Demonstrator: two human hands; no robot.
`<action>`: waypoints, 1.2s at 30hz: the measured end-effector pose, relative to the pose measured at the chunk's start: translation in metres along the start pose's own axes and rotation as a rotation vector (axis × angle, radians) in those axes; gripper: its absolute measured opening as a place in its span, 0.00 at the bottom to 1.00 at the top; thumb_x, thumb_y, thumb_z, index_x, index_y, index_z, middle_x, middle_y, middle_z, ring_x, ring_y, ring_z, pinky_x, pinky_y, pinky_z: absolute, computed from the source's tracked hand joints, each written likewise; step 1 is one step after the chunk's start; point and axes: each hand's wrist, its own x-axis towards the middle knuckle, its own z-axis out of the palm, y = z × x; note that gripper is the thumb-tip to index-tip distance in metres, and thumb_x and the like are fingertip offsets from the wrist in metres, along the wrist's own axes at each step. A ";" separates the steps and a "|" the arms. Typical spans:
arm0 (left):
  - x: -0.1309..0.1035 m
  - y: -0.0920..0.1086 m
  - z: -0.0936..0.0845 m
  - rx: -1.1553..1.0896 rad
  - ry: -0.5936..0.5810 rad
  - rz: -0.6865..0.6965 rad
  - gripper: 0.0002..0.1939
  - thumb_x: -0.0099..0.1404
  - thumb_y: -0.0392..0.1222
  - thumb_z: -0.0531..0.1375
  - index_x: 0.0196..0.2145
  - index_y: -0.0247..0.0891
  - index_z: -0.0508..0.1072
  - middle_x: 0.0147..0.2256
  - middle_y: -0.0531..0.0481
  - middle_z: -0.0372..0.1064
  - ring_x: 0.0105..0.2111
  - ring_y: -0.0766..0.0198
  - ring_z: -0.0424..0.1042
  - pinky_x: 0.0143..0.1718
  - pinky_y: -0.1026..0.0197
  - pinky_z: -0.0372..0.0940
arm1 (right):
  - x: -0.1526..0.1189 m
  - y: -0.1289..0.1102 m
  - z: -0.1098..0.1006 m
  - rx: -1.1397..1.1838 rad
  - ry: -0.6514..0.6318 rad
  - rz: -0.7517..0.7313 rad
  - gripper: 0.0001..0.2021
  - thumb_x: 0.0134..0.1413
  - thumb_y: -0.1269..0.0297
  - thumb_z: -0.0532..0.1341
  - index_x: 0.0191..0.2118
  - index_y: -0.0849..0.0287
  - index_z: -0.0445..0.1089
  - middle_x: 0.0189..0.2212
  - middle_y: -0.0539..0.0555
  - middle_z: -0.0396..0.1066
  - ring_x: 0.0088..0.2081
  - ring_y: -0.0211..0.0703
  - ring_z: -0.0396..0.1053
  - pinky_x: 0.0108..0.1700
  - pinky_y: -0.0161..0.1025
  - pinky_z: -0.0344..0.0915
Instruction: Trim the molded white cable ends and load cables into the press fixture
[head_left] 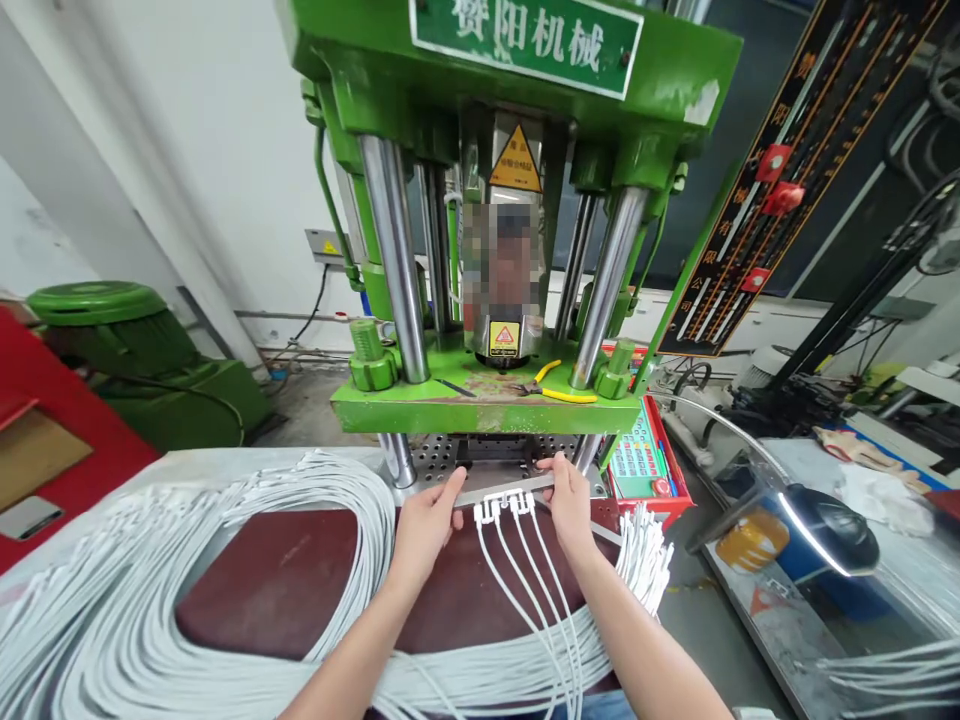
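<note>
A flat metal bar (471,496) is held level in front of the green press (487,415). My left hand (431,515) is closed on its left end, thumb on top, and my right hand (568,497) grips its right end. Between the hands, white moulded plugs (504,505) sit along the bar's front edge, with several white cables (534,577) hanging from them toward me. Just beyond my fingers is the perforated metal plate (435,458) under the press.
Coiled white cables (120,610) spread over the brown work surface (274,575). Yellow-handled pliers (566,396) lie on the press's green platform. Cable ends (643,560) are bunched at right, near a red-framed control box (637,455). Steel columns (396,260) flank the press opening.
</note>
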 end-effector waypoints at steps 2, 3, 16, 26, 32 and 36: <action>0.006 0.000 0.000 0.172 -0.013 0.059 0.30 0.55 0.67 0.56 0.13 0.39 0.57 0.10 0.58 0.49 0.13 0.70 0.48 0.17 0.64 0.44 | 0.000 0.000 0.000 -0.026 0.017 -0.037 0.27 0.60 0.43 0.47 0.34 0.60 0.72 0.20 0.49 0.64 0.19 0.33 0.60 0.22 0.31 0.56; 0.009 -0.001 0.001 0.226 -0.020 0.075 0.31 0.54 0.68 0.56 0.12 0.40 0.54 0.11 0.58 0.46 0.13 0.70 0.48 0.17 0.64 0.44 | 0.001 0.001 0.000 -0.044 0.013 -0.053 0.26 0.61 0.44 0.47 0.33 0.60 0.72 0.21 0.49 0.65 0.20 0.34 0.61 0.23 0.32 0.57; 0.016 -0.011 -0.002 0.273 0.033 -0.021 0.31 0.57 0.67 0.54 0.12 0.39 0.60 0.12 0.57 0.49 0.16 0.68 0.49 0.20 0.63 0.45 | -0.013 -0.038 -0.025 -0.748 -0.478 -0.670 0.16 0.60 0.67 0.54 0.53 0.58 0.64 0.49 0.59 0.67 0.53 0.48 0.62 0.57 0.50 0.59; 0.013 -0.016 -0.002 0.333 -0.024 -0.021 0.31 0.59 0.65 0.52 0.11 0.39 0.59 0.12 0.53 0.59 0.15 0.67 0.54 0.20 0.62 0.47 | -0.024 -0.037 -0.007 -1.187 -0.617 -0.772 0.21 0.53 0.74 0.55 0.54 0.62 0.64 0.47 0.61 0.69 0.49 0.52 0.66 0.62 0.57 0.51; 0.011 -0.016 -0.002 0.348 -0.017 0.005 0.31 0.61 0.63 0.51 0.09 0.40 0.59 0.11 0.51 0.61 0.15 0.65 0.58 0.21 0.62 0.47 | -0.019 -0.030 -0.009 -1.252 -0.628 -0.791 0.27 0.50 0.74 0.53 0.58 0.70 0.61 0.46 0.65 0.72 0.47 0.51 0.70 0.57 0.48 0.62; 0.010 -0.017 -0.001 0.345 -0.018 0.017 0.31 0.61 0.62 0.52 0.08 0.40 0.56 0.12 0.50 0.64 0.16 0.64 0.60 0.21 0.61 0.48 | -0.017 -0.036 -0.012 -1.278 -0.608 -0.647 0.26 0.52 0.71 0.53 0.58 0.66 0.62 0.42 0.62 0.75 0.45 0.53 0.72 0.50 0.49 0.67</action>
